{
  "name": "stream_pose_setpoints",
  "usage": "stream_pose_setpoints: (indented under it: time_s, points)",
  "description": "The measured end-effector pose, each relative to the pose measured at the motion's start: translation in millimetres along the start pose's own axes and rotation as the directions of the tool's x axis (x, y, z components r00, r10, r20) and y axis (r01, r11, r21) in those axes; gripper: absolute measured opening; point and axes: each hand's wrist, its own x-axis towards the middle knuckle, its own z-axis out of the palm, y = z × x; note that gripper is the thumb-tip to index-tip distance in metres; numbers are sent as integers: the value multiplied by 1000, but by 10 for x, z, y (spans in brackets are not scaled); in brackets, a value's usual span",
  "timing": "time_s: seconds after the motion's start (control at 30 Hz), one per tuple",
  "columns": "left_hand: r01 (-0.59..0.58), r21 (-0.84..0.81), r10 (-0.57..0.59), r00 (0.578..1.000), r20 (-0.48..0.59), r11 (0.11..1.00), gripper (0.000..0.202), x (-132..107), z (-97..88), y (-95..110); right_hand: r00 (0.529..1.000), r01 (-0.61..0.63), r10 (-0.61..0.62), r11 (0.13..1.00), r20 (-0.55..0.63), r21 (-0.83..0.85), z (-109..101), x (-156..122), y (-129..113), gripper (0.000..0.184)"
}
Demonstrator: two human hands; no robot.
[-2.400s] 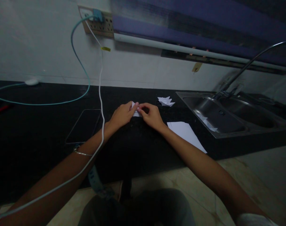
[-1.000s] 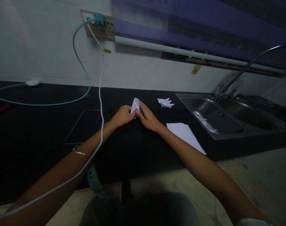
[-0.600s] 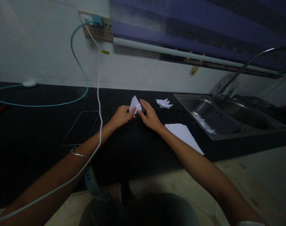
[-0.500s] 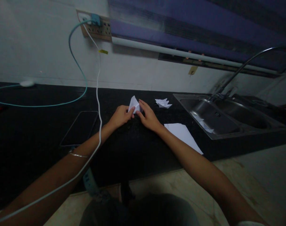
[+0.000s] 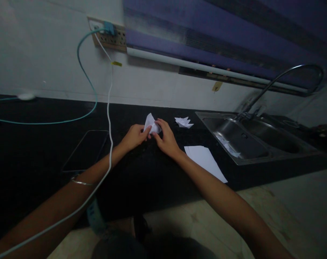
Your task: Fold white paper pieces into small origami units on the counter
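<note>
A small piece of folded white paper (image 5: 150, 122) is held up just above the black counter, one pointed corner standing upward. My left hand (image 5: 137, 135) pinches its left side, thumb across the front. On the other side my right hand (image 5: 165, 136) grips the paper's right edge between thumb and fingers. The fingers behind the paper are partly hidden. To the right on the counter lie pointed folded paper pieces (image 5: 184, 122), and nearer to me a stack of white paper sheets (image 5: 205, 162) rests beside my right forearm.
A double steel sink (image 5: 249, 158) with a curved faucet (image 5: 276, 77) is at the right. A dark tablet-like device (image 5: 86, 150) lies left of my left arm. The white cable (image 5: 109, 118) hangs across my left forearm, and a teal cable (image 5: 84, 70) runs from the wall sockets (image 5: 112, 39).
The view has shifted slightly. My right fingers have moved a little over the top right of the folded paper, which both hands keep holding.
</note>
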Motion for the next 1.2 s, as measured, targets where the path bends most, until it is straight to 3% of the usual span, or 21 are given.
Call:
stream_pose_setpoints:
  time_s: [0.13, 0.3, 0.47, 0.67, 0.8, 0.9, 1.07, 1.2]
  points:
    - [3, 12, -2, 998, -55, 1000, 50, -3, -24, -5, 1000, -14, 13, 1000, 23, 8, 58, -25, -15, 56]
    - [14, 13, -13, 994, -111, 1000, 50, -6, -30, -11, 1000, 5, -4, 998, -5, 58, 73, -34, -70, 46]
    - [-58, -58, 58, 998, 8, 997, 46, 4, 21, -44, 973, -189, 214, 954, -89, 232, 56, 42, 98, 32]
    - [-17, -72, 22, 998, 61, 997, 47, -8, 21, -36, 962, -273, 232, 840, 146, 469, -35, 115, 226, 32]
    - [-73, -130, 67, 996, -52, 989, 32, 14, -1, -65, 942, -331, 256, 814, 216, 477, -142, 122, 213, 36]
    - [-115, -293, 94, 992, -84, 949, 52, 44, -32, -104, 929, -347, 232, 818, 288, 459, -211, 119, 215, 36]
    - [-151, -240, 184, 975, 124, 959, 25, 55, -103, -116, 913, -333, 173, 838, 369, 432, -258, 132, 216, 28]
    - [-63, -229, 114, 970, 216, 971, 23, 34, -125, -80, 940, -282, 130, 819, 317, 499, -261, 152, 245, 20]
